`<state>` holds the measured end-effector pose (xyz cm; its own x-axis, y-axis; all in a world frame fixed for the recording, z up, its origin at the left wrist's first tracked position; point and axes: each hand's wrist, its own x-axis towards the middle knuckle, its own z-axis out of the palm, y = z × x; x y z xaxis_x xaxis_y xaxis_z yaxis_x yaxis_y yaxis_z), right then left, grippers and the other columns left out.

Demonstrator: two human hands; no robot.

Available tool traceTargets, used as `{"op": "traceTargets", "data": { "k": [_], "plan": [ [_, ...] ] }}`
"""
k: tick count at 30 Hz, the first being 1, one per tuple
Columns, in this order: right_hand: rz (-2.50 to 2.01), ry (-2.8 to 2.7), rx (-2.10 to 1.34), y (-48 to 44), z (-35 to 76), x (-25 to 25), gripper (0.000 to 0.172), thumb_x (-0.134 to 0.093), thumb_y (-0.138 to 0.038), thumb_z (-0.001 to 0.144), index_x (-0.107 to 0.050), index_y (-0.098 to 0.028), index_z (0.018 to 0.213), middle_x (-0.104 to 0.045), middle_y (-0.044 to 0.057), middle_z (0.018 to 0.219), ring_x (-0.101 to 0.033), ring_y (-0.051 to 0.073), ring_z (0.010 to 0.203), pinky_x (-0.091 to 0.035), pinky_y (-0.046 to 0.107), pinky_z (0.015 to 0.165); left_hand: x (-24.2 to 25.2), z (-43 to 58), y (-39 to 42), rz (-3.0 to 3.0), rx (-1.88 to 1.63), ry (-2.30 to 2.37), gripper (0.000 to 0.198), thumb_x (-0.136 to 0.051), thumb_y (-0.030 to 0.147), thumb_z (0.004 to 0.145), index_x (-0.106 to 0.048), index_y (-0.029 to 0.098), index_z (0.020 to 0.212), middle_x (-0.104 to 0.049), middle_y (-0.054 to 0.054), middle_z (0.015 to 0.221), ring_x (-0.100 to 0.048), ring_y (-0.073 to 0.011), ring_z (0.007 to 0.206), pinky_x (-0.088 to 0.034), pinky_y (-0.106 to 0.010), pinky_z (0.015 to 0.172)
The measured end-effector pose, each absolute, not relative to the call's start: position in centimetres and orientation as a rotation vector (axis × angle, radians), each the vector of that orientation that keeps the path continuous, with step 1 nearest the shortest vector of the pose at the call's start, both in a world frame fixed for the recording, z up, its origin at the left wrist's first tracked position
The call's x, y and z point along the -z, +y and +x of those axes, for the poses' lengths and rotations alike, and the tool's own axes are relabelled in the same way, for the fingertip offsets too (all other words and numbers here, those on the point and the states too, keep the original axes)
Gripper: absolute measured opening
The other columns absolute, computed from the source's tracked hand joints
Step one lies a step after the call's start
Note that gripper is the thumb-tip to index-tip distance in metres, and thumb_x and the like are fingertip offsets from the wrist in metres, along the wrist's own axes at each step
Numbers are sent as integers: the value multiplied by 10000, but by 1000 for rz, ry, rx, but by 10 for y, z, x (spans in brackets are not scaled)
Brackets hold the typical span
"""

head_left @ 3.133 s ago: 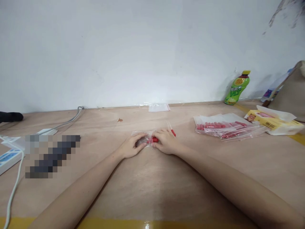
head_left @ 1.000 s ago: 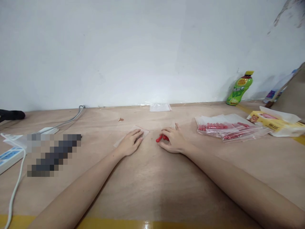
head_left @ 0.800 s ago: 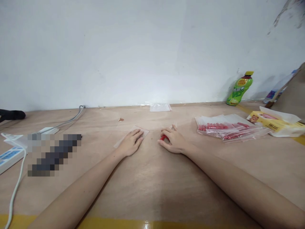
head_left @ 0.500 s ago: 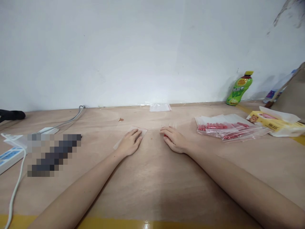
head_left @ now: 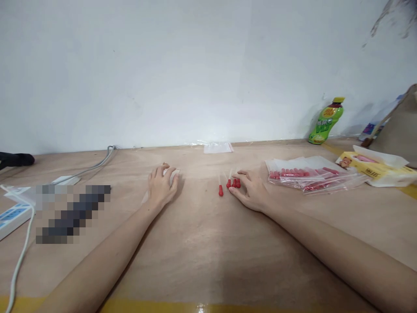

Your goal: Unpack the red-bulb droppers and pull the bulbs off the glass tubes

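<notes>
Several droppers with red rubber bulbs and thin clear tubes lie on the table in front of me; one dropper (head_left: 220,190) is a little apart on the left. My right hand (head_left: 256,191) rests beside the cluster, thumb and fingers apart, its thumb tip close to or touching the red bulbs (head_left: 233,183). Over on the left, my left hand (head_left: 159,187) lies on a small clear plastic bag (head_left: 145,197), fingers spread and slightly bent. Most of that bag is hidden beneath it.
Zip bags of red-bulbed droppers (head_left: 289,172) lie right, near a yellow tissue pack (head_left: 374,167) and a green drink bottle (head_left: 326,121). Another clear bag (head_left: 217,148) is by the wall. A power strip (head_left: 14,216), cables and a blurred dark object (head_left: 76,213) occupy the left.
My left hand has slid left with the small bag beneath it. My right hand has shifted right and opened, uncovering the red-bulbed droppers that were under it.
</notes>
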<state>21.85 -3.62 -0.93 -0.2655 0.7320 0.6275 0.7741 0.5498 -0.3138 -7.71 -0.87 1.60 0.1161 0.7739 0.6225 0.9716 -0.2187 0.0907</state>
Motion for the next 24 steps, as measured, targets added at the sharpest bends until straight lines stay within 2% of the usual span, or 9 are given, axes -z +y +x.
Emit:
{"op": "traceTargets", "data": {
  "k": [3,6,10,16,20,24],
  "plan": [
    [-1201,-2123,69,-36,221,9,428,-531,-416,778,-515,-226,1161,-549,110,1082,-423,271,1140,-364,442,887,-19,-52,-26,-2417,945,-1453,300,-421,373,838,-565,207,1042,-519,-84,1095,-481,-223,1059,-376,-376,941],
    [-1213,-2150,43,-31,217,10,471,-529,-451,779,-496,-246,1202,-498,129,1174,-426,279,1142,-363,467,891,-13,-19,-41,-2762,891,-1296,428,-507,429,794,-508,195,1153,-472,-92,1193,-457,-218,1111,-378,-346,965],
    [-1187,-2190,-38,-28,215,11,385,-518,-410,797,-535,-264,1153,-406,121,1275,-468,253,1099,-376,445,904,-4,14,-39,-2970,836,-1319,576,-531,476,774,-409,193,1261,-453,-94,1263,-432,-234,1162,-375,-370,980],
    [-1134,-2132,-198,-27,221,9,225,-475,-266,814,-543,-187,1014,-451,117,1201,-476,214,1098,-398,382,915,1,28,-20,-2988,906,-1367,504,-497,403,811,-415,161,1246,-521,-89,1214,-489,-228,1108,-394,-376,960],
    [-1128,-2142,-258,-27,222,8,284,-405,-176,823,-512,-192,1085,-451,104,1196,-451,197,1130,-362,384,956,3,29,-19,-2967,913,-1365,544,-528,423,785,-410,169,1250,-484,-94,1254,-448,-241,1157,-367,-384,986],
    [-1148,-2143,-243,-29,221,8,246,-483,-254,803,-548,-204,1035,-464,97,1176,-451,214,1125,-375,376,939,7,36,-13,-2947,965,-1303,544,-569,410,755,-437,174,1226,-476,-98,1243,-450,-238,1148,-376,-370,976]
  ]
}}
